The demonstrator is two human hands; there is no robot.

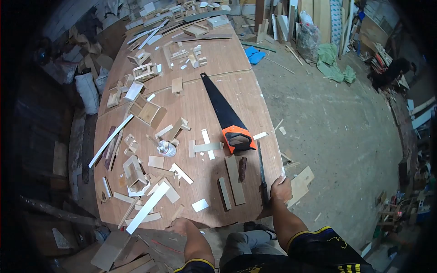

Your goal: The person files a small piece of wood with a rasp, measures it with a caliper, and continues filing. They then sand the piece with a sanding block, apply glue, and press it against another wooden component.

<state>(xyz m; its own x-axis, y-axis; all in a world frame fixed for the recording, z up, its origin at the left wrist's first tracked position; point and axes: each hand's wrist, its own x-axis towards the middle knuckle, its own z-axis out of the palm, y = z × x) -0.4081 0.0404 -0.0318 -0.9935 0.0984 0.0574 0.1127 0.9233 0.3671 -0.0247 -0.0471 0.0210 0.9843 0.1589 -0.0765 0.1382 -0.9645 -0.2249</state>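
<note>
My left hand curls over the near edge of the brown plywood table, close to a long white strip of wood. My right hand grips the table's near right edge, just beside a long dark metal file. A handsaw with a black blade and an orange-and-black handle lies diagonally on the table ahead of my right hand. Flat wood offcuts and a dark short stick lie between the saw and my hands.
Several small wooden box frames, blocks and strips litter the table's left and far parts. A clear plastic object sits mid-table. To the right is a dusty concrete floor with scraps, green cloth and stacked boards. A person crouches at far right.
</note>
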